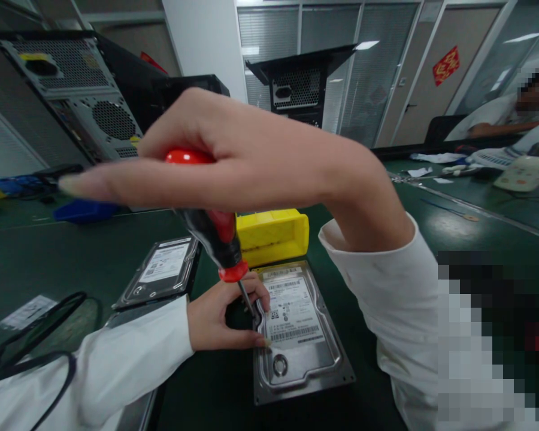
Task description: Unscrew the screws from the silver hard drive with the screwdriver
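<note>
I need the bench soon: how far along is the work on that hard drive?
Early, it seems. Done: nothing visible; the hard drive has its cover on. In hand: right hand presses the screwdriver at its left edge, left hand steadying it. Left: the second hard drive lies aside, unopened.

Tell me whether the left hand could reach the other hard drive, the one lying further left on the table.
Probably yes. The left hand rests at the left edge of the near hard drive, beside the screwdriver shaft, and the other hard drive lies close by with nothing visible between them.
</note>
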Available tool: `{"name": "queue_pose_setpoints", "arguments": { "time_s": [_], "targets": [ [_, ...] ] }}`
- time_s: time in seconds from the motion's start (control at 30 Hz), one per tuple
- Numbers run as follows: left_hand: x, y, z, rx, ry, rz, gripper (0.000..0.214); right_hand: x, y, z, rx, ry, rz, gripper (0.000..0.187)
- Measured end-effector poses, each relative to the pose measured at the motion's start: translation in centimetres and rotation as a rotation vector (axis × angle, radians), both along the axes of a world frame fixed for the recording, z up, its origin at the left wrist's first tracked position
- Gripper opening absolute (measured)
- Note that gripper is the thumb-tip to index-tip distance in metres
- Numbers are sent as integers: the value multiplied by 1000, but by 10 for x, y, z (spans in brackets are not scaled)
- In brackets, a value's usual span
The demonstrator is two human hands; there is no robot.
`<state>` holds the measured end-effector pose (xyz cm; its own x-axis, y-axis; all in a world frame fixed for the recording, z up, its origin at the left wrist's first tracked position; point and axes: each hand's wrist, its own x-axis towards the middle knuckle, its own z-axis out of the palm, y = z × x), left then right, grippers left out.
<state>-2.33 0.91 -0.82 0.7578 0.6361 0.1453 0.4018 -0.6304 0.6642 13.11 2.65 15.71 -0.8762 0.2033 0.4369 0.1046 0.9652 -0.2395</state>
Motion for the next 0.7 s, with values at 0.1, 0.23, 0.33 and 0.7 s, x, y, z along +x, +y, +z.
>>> {"name": "queue_pose_setpoints", "arguments": {
  "time_s": [0.1, 0.23, 0.33, 0.7],
  "targets": [
    [0, 0, 0, 5, -2, -6, 33, 4, 1, 3, -41, -39, 70, 58],
    [-1, 0, 0, 17, -1, -16, 32, 5, 4, 5, -50, -106, 104, 41],
    [0, 0, 0, 26, -6, -23, 32, 5, 6, 4, -52, -109, 32, 34],
    [-1, -1, -1, 12, 8, 1, 34, 2, 6, -2, -53, -24, -1, 32]
  ]
}}
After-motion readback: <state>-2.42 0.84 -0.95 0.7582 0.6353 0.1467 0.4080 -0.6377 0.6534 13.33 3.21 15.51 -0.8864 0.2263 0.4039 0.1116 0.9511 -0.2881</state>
